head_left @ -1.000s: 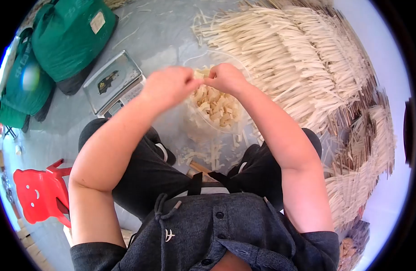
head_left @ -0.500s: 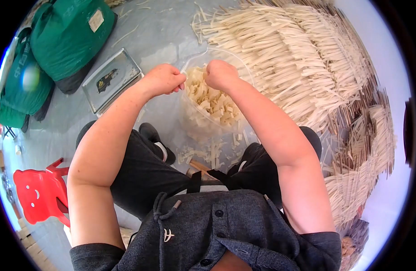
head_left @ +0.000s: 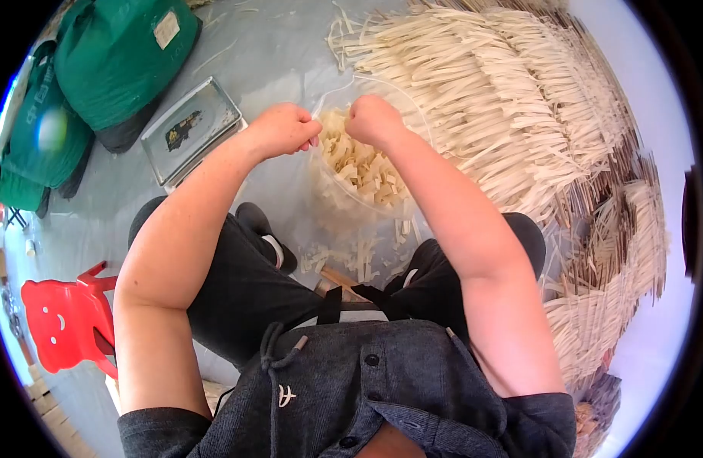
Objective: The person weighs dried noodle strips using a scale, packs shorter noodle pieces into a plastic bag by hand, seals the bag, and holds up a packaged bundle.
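A clear plastic container (head_left: 350,200), whose exact kind I cannot make out, stands on the floor between my feet. Inside it lies a heap of short, pale, flat strip pieces (head_left: 360,172). My left hand (head_left: 286,128) is closed in a pinch at the container's left rim. Over the heap, toward the far side, my right hand (head_left: 373,120) is closed in a fist with the thumb side turned inward. Whatever the fingers of either hand hold is hidden or too small to name.
Long pale strips (head_left: 481,91) are stacked in a large pile at the right. A clear rectangular tray (head_left: 159,156) lies left of my arm, with green bags (head_left: 122,61) behind it. A red chair (head_left: 69,320) stands at left. Loose scraps (head_left: 363,256) litter the floor near my feet.
Both hands stay closed in nearly the same places; the left sits slightly further right. The whole view has shifted a little.
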`<state>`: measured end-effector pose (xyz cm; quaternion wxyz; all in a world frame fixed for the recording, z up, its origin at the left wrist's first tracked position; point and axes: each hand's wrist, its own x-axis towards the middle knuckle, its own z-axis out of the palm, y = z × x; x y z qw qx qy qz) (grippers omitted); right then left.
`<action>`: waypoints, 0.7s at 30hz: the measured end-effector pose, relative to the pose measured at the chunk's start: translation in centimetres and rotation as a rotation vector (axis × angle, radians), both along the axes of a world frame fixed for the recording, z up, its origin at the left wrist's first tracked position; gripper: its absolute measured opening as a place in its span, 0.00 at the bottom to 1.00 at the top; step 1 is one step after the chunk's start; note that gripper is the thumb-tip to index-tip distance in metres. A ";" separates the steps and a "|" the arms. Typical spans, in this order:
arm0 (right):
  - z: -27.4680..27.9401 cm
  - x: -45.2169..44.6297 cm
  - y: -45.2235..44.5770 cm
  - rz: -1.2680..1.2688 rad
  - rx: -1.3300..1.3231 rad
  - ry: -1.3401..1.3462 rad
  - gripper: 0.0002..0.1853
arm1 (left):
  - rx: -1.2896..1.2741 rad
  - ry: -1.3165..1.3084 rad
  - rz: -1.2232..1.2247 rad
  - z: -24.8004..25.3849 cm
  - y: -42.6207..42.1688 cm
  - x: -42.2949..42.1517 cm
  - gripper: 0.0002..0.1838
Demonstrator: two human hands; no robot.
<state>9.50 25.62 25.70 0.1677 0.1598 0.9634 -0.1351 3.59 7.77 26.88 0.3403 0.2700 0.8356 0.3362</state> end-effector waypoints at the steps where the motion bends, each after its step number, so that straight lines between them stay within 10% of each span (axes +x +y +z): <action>1: -0.1 0.0 -0.6 -0.014 -0.011 0.017 0.14 | 0.002 0.001 -0.004 -0.1 0.0 0.0 0.17; 21: 3.1 5.4 5.3 -0.174 0.128 0.306 0.20 | -0.033 -0.067 0.025 0.3 0.0 0.1 0.21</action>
